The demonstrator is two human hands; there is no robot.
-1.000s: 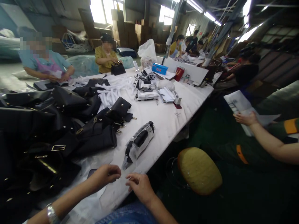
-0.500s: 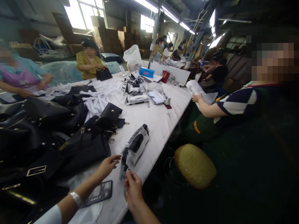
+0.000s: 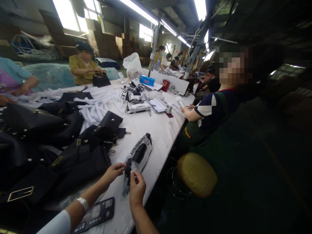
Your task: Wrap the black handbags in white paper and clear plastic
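A clear plastic bag holding black straps (image 3: 138, 156) lies on the white table (image 3: 158, 130) near its front edge. My left hand (image 3: 114, 171) pinches the bag's near end from the left. My right hand (image 3: 136, 188) pinches the same end from the right, fingers closed on the plastic. A phone (image 3: 96, 216) lies flat on the table beside my left forearm, which wears a silver wristband (image 3: 83, 204).
Black handbags (image 3: 73, 152) are piled at the left, white wrappings (image 3: 97, 104) beyond them. A yellow stool (image 3: 197, 174) stands right of the table edge. A person in a checked top (image 3: 214, 110) sits at the right; other people work at the far side.
Both my hands moved forward from the table edge to the plastic bag and took hold of its near end. The view swung right and the seated person came closer into view.
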